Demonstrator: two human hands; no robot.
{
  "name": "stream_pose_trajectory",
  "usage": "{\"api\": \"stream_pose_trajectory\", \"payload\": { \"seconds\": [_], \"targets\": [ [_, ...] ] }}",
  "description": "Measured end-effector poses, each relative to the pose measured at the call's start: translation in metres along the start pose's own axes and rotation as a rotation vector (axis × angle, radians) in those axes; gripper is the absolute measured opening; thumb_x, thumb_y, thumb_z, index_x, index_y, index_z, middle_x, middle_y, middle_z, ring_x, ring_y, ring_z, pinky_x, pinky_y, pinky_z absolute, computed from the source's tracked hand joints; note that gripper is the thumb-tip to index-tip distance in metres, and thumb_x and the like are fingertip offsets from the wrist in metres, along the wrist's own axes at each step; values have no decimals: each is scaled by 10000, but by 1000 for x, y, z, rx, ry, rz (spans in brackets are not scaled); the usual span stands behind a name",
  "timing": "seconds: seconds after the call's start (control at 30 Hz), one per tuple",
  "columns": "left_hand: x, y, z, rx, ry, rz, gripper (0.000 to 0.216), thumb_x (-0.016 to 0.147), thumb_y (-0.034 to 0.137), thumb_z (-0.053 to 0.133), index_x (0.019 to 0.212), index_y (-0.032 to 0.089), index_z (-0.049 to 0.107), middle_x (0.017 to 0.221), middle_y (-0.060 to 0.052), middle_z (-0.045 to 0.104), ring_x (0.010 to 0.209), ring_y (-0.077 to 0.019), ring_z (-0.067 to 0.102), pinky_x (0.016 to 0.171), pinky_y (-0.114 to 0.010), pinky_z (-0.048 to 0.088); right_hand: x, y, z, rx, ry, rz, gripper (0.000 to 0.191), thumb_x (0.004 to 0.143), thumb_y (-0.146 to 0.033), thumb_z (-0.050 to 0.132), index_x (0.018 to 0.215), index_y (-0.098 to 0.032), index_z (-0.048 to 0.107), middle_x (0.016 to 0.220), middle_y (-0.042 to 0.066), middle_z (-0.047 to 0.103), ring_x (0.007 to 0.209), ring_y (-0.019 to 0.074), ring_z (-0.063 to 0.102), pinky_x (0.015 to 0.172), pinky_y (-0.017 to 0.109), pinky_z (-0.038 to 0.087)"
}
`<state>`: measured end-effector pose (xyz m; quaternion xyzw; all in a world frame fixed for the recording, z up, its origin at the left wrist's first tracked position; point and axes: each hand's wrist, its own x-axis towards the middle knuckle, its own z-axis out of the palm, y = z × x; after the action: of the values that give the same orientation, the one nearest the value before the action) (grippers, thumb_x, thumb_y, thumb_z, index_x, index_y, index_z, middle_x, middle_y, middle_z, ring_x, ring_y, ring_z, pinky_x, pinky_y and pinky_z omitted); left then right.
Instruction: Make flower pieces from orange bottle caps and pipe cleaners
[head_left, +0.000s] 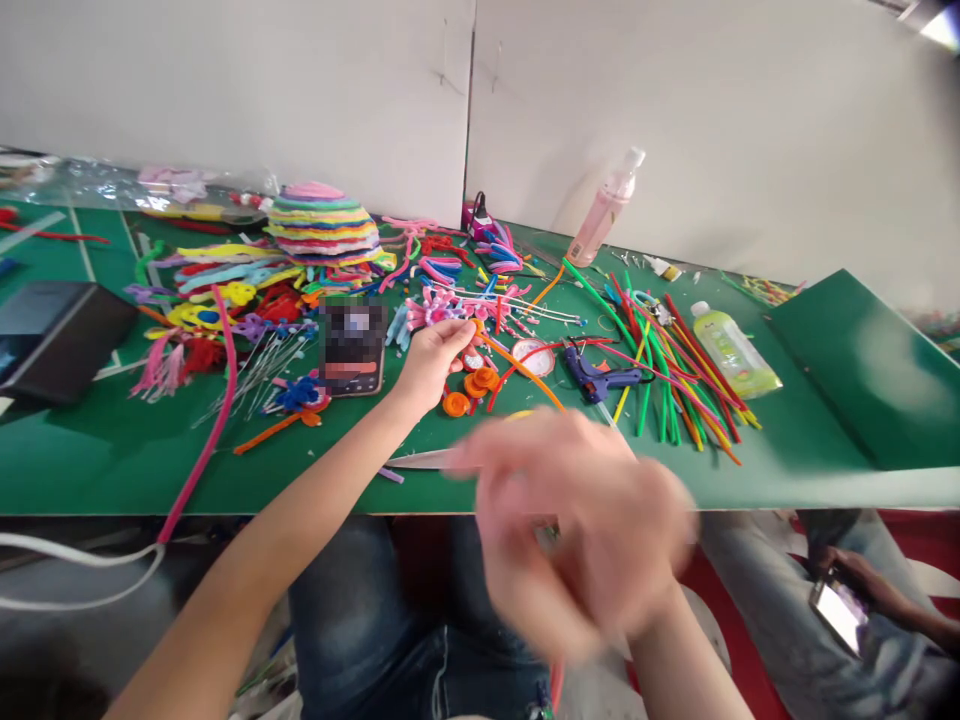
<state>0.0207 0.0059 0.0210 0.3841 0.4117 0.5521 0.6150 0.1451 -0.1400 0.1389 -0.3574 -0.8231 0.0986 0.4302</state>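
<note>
My left hand [436, 358] reaches over the table, its thumb and fingertips pinched on one end of an orange pipe cleaner [523, 369]. A small orange curl shows at the fingertips, and the free length slants down to the right. Just below the fingers lie orange coiled pipe cleaners [456, 404]. My right hand [581, 530] is raised close to the camera in front of the table edge. Motion smears it, its fingers look bent, and whether they hold anything does not show. A pointed pale blade [421, 460] lies on the table, partly hidden behind this hand.
A blue glue gun [604, 378], loose pipe cleaners [664, 400] and a green-yellow bottle [735, 350] lie to the right. A pink bottle [604, 210] stands behind. On the left are a phone [352, 345], a striped dome [322, 225] and a black box [64, 340]. Another person's hand [870, 580] holds a phone.
</note>
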Motion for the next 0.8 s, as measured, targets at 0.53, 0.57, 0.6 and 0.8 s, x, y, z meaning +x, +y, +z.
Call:
{"api": "stream_pose_trajectory", "payload": {
  "seconds": [0.53, 0.57, 0.6, 0.8],
  "targets": [
    [8, -4, -9, 213, -1, 106, 325, 657, 469, 732, 757, 161, 708, 668, -24, 676, 546, -102, 530, 466, -192, 342, 19, 146, 57, -388, -100, 255, 200, 927, -292, 486, 951, -251, 680, 927, 22, 694, 863, 165, 611, 666, 247, 420],
    [9, -2, -11, 305, -32, 173, 304, 695, 462, 700, 752, 163, 712, 675, -28, 683, 561, -115, 542, 496, -206, 365, 20, 148, 55, -407, -96, 223, 196, 922, -304, 498, 920, -251, 687, 911, 24, 698, 875, 172, 602, 671, 255, 416],
    [9, -1, -13, 412, -63, 249, 282, 731, 445, 668, 746, 168, 716, 686, -32, 691, 589, -132, 562, 536, -221, 389, 21, 151, 54, -423, -94, 188, 196, 918, -313, 507, 896, -251, 692, 896, 27, 700, 874, 177, 593, 673, 264, 412],
    [11, 6, -27, 1030, -329, 489, 200, 768, 398, 626, 728, 237, 738, 766, -50, 714, 742, -203, 612, 675, -275, 402, 15, 170, 51, -411, -254, -18, 188, 920, -257, 496, 931, -244, 683, 859, 40, 685, 831, 176, 556, 655, 275, 397]
  ]
}}
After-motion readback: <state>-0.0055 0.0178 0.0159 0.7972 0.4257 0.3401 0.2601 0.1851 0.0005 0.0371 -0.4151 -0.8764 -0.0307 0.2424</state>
